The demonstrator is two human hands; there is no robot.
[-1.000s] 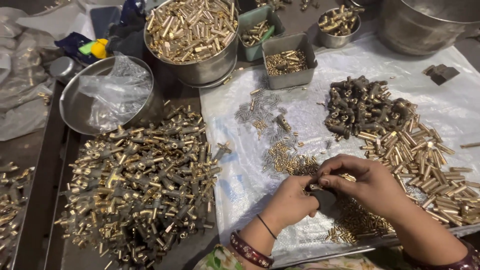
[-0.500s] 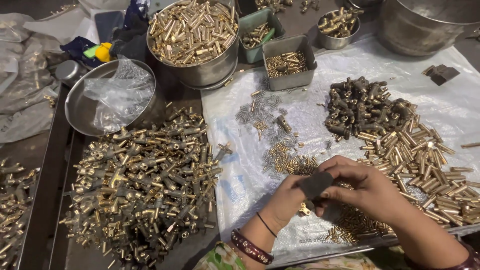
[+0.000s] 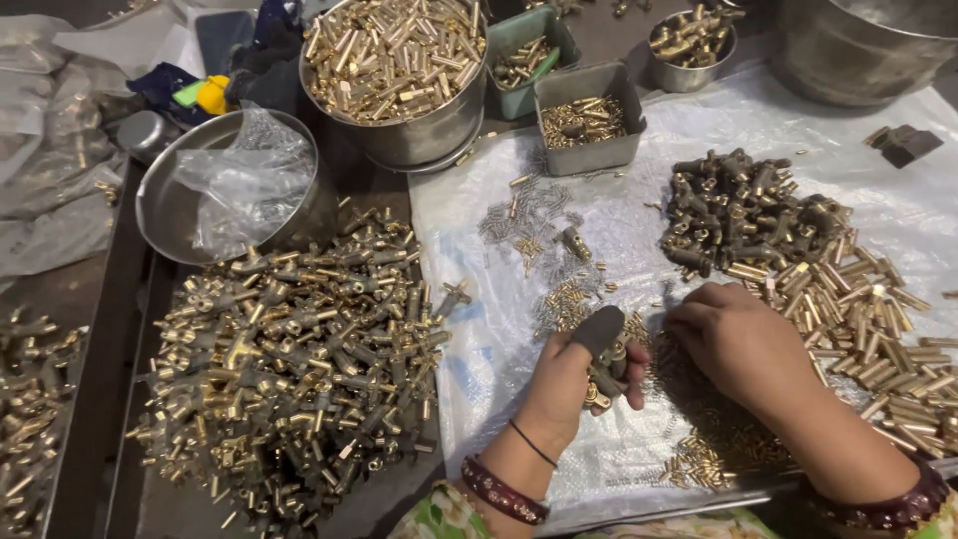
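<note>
My left hand (image 3: pixel 574 384) is closed around a small dark and brass fitting (image 3: pixel 602 351), its thumb capped by a dark cover. My right hand (image 3: pixel 743 339) rests palm down just to its right, fingers curled over tiny brass parts (image 3: pixel 718 454) scattered on the white plastic sheet (image 3: pixel 479 329). Small springs and brass pins (image 3: pixel 559 299) lie just beyond both hands.
A big heap of assembled brass fittings (image 3: pixel 289 359) fills the left. Dark fittings (image 3: pixel 748 210) and brass tubes (image 3: pixel 858 319) pile up at right. Behind stand a steel pot of brass tubes (image 3: pixel 394 60), grey bins (image 3: pixel 589 120), and a steel bowl holding a plastic bag (image 3: pixel 230 185).
My left hand has lifted slightly with the fitting in it. My right hand has drawn away from it, down onto the small parts on the sheet.
</note>
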